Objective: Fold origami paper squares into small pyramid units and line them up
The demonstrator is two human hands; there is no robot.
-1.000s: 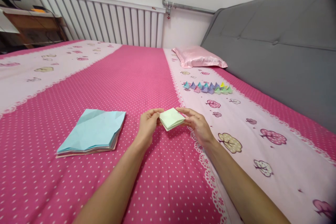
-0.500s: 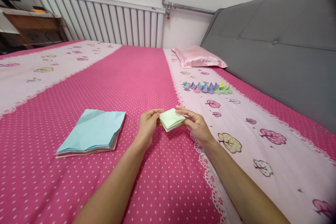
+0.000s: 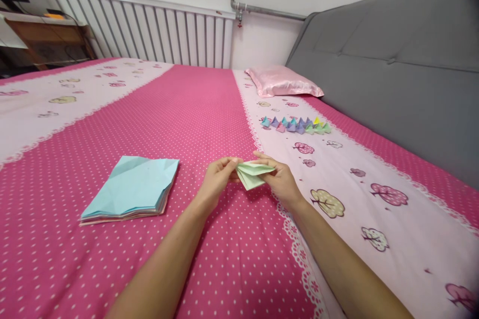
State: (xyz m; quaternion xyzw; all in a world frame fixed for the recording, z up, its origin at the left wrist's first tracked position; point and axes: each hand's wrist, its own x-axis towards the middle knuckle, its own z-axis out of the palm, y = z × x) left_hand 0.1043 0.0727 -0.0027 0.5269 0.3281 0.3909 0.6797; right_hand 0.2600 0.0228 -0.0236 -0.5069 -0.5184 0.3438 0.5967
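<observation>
A folded pale green paper point(image 3: 253, 174) is held just above the pink dotted bedsheet point(image 3: 194, 109) between both hands. My left hand point(image 3: 216, 182) pinches its left corner with closed fingers. My right hand point(image 3: 280, 179) grips its right side, thumb on top. The paper's layers are spread apart at the near edge. A stack of square papers with a light blue sheet on top point(image 3: 132, 189) lies to the left of my left hand.
A row of several small folded paper pieces in pastel colours point(image 3: 295, 125) sits farther back on the pale strip of the sheet. A pink pillow point(image 3: 282, 81) lies by the grey headboard point(image 3: 392, 70). A white radiator point(image 3: 149, 30) lines the far wall.
The green paper has gone from a flat square to a narrower shape with its layers pulled apart. Both hands have shifted slightly closer together and lower.
</observation>
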